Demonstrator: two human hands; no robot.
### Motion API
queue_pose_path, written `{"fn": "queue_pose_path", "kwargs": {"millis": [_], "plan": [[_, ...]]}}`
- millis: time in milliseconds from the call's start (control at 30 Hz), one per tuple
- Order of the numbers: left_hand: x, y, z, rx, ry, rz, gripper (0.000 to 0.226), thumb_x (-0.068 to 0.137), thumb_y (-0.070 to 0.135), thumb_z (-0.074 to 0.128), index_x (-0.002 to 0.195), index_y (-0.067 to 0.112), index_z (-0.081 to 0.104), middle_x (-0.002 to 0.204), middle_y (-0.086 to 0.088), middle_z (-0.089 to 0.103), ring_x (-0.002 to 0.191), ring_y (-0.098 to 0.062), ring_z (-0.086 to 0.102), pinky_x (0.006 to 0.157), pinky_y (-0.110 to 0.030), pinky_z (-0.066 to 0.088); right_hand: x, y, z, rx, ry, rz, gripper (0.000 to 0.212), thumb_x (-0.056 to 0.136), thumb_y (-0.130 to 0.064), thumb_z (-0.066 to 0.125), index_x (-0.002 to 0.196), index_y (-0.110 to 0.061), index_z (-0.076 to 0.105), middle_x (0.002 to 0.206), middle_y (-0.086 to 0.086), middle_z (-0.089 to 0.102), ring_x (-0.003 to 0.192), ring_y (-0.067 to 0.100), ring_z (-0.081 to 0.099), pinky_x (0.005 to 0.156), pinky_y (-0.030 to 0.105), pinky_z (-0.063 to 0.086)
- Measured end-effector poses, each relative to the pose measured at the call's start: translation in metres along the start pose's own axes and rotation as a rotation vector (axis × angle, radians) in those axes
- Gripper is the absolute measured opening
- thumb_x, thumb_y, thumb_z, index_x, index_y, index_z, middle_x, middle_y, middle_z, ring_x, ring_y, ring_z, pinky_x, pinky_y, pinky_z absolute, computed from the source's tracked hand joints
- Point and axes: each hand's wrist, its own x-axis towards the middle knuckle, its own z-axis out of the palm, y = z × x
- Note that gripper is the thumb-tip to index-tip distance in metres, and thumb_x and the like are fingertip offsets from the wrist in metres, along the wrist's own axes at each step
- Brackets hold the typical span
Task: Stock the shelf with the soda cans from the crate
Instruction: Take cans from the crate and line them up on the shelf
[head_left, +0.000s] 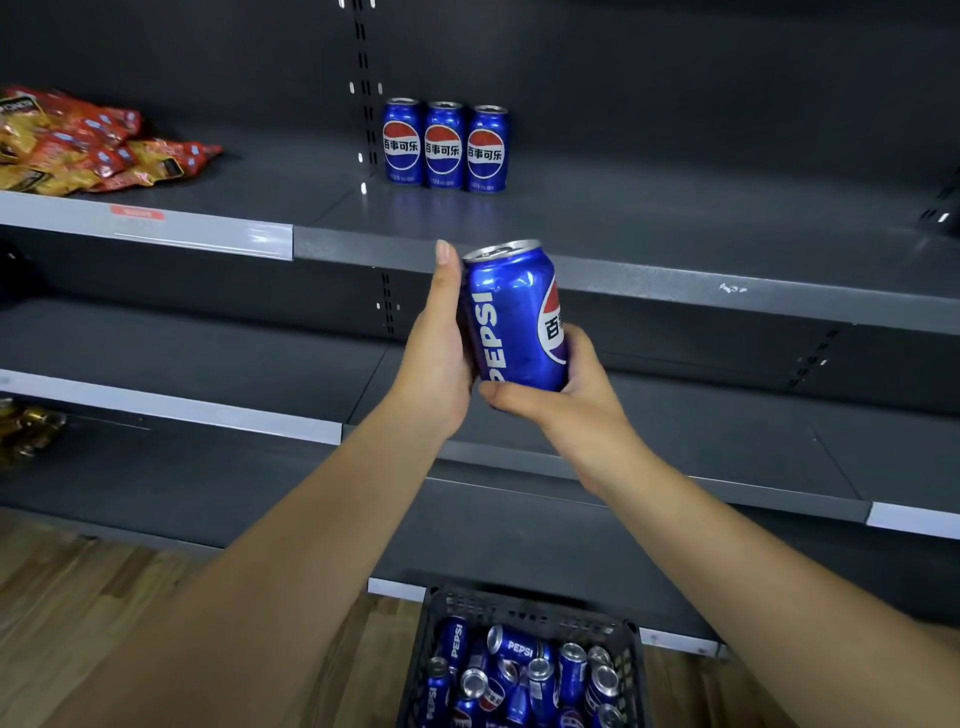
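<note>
Both hands hold one blue soda can (511, 317) in the air in front of the dark grey shelf (675, 223), tilted slightly to the left with its silver top up. "PEPSI" runs in white up its side, and the red, white and blue globe with part of a Chinese character shows at its right edge. The right hand (561, 395) grips the can's lower end, with the thumb laid across the base and the fingers curled round the right side. The left hand (436, 358) lies against the can's left side with the thumb pointing straight up. Its fingers are hidden behind the can, so I cannot tell whether they curl round it. Above and beyond the held can, three matching cans (445, 144) stand upright in a touching row at the back of the shelf, each showing the globe and the characters 百事可乐. Far to the upper left of the held can lies a heap of red and yellow snack packets (78, 140); their print is too small to read. A red label (136, 212) on the shelf edge below them is blurred. Straight below the held can, a black plastic crate (519, 603) sits on the wooden floor (78, 597), holding a jumble of loose cans (519, 670), several reading "PEPSI".
</note>
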Motion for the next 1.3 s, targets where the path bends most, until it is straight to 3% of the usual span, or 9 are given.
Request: {"fn": "queue_pose_path", "kwargs": {"millis": [200, 400, 500, 667, 933, 1100, 1200, 1267, 1300], "plan": [[-0.004, 0.002, 0.006, 0.027, 0.032, 0.009, 0.080, 0.058, 0.072, 0.046, 0.106, 0.010, 0.066, 0.088, -0.007, 0.072, 0.080, -0.022, 0.070, 0.070, -0.036, 0.058, 0.000, -0.006, 0.007, -0.077, 0.025, -0.037, 0.065, 0.064, -0.005, 0.083, 0.112, -0.024, 0.043, 0.108, -0.007, 0.062, 0.098, 0.013, 0.062, 0.087, 0.032, 0.053], [-0.004, 0.003, -0.003, -0.037, 0.015, -0.100, 0.064, 0.080, 0.071, 0.042, 0.068, 0.016, 0.071, 0.070, -0.004, 0.070, 0.065, -0.020, 0.068, 0.071, -0.036, 0.057, -0.013, -0.006, -0.005, -0.018, -0.162, 0.050, 0.060, 0.072, -0.007, 0.078, 0.120, -0.021, 0.044, 0.106, -0.012, 0.060, 0.092, 0.005, 0.061, 0.082, 0.018, 0.050], [-0.004, 0.001, -0.011, -0.067, 0.056, -0.149, 0.062, 0.080, 0.071, 0.043, 0.075, 0.015, 0.068, 0.072, -0.005, 0.068, 0.066, -0.021, 0.065, 0.070, -0.034, 0.055, -0.013, -0.003, -0.016, -0.042, -0.265, 0.092, 0.060, 0.068, -0.015, 0.082, 0.121, -0.019, 0.055, 0.114, -0.002, 0.066, 0.093, 0.008, 0.062, 0.089, 0.023, 0.050], [-0.004, -0.003, -0.017, -0.108, 0.049, -0.193, 0.062, 0.078, 0.068, 0.042, 0.081, 0.011, 0.065, 0.079, -0.010, 0.065, 0.069, -0.025, 0.062, 0.066, -0.031, 0.054, -0.011, 0.001, -0.026, 0.002, -0.362, 0.147, 0.060, 0.056, -0.020, 0.077, 0.114, -0.015, 0.060, 0.099, 0.000, 0.068, 0.091, 0.014, 0.062, 0.097, 0.036, 0.050], [-0.010, -0.010, -0.001, -0.107, -0.158, -0.252, 0.070, 0.073, 0.065, 0.037, 0.095, 0.004, 0.064, 0.068, -0.013, 0.064, 0.058, -0.022, 0.059, 0.059, -0.026, 0.050, -0.010, -0.004, -0.036, 0.017, -0.548, 0.200, 0.064, 0.062, 0.004, 0.081, 0.115, -0.020, 0.055, 0.109, 0.000, 0.070, 0.101, 0.015, 0.067, 0.089, 0.029, 0.054], [-0.006, -0.017, 0.006, -0.079, -0.170, -0.248, 0.084, 0.071, 0.071, 0.037, 0.118, 0.005, 0.061, 0.071, -0.013, 0.066, 0.075, -0.026, 0.060, 0.068, -0.030, 0.052, -0.012, -0.010, -0.042, -0.005, -0.557, 0.137, 0.056, 0.069, 0.013, 0.073, 0.114, -0.014, 0.057, 0.099, 0.001, 0.071, 0.087, 0.009, 0.068, 0.074, 0.023, 0.057], [0.000, -0.015, 0.011, -0.050, -0.041, -0.246, 0.077, 0.081, 0.074, 0.033, 0.089, 0.009, 0.073, 0.068, -0.010, 0.069, 0.063, -0.022, 0.067, 0.060, -0.028, 0.057, -0.006, -0.009, -0.042, -0.001, -0.465, 0.106, 0.062, 0.061, 0.012, 0.079, 0.114, -0.012, 0.057, 0.096, 0.000, 0.071, 0.083, 0.008, 0.069, 0.066, 0.020, 0.055], [0.006, -0.013, 0.012, -0.086, 0.053, -0.251, 0.073, 0.088, 0.068, 0.032, 0.067, 0.013, 0.074, 0.063, -0.007, 0.069, 0.053, -0.020, 0.066, 0.052, -0.026, 0.056, 0.002, -0.011, -0.039, -0.057, -0.400, 0.081, 0.071, 0.053, 0.007, 0.085, 0.116, -0.011, 0.057, 0.101, 0.002, 0.072, 0.090, 0.014, 0.069, 0.072, 0.024, 0.056], [0.011, -0.012, 0.011, -0.103, 0.100, -0.226, 0.067, 0.091, 0.063, 0.033, 0.068, 0.013, 0.072, 0.063, -0.007, 0.069, 0.054, -0.020, 0.067, 0.053, -0.027, 0.056, 0.007, -0.013, -0.037, -0.086, -0.369, 0.063, 0.073, 0.052, 0.005, 0.087, 0.116, -0.011, 0.056, 0.102, 0.002, 0.071, 0.092, 0.015, 0.068, 0.075, 0.025, 0.056]]}}
